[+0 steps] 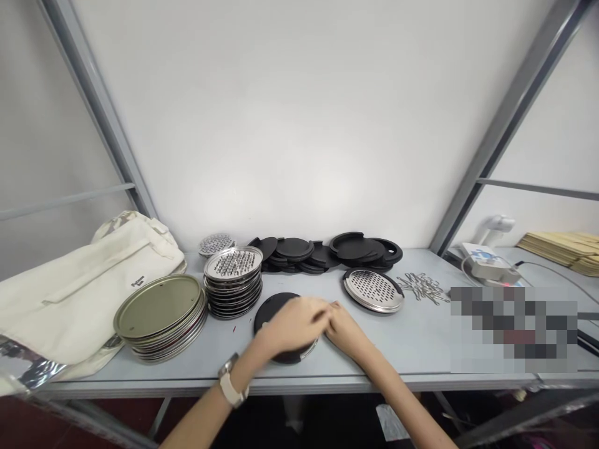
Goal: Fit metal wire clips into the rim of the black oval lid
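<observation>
A round black disc (271, 307) with a bit of shiny metal at its lower right edge lies near the table's front edge. My left hand (296, 323), with a watch on its wrist, is over the disc and hides much of it. Its fingers are bent together and blurred, meeting the fingertips of my right hand (344, 327) just right of the disc. The right fingers are curled closed. Whatever lies between the fingertips is hidden. Behind and to the right sits a round metal grater (374, 290) with a black rim part, beside a loose pile of small metal clips (423, 287).
Stacked metal graters (234, 265) and a stack of olive round lids (159, 308) stand on the left, beside cream fabric bags (93, 268). Black round plates (294, 249) lie along the wall. A white device (489, 262) and tan flat pieces (561, 249) are at right.
</observation>
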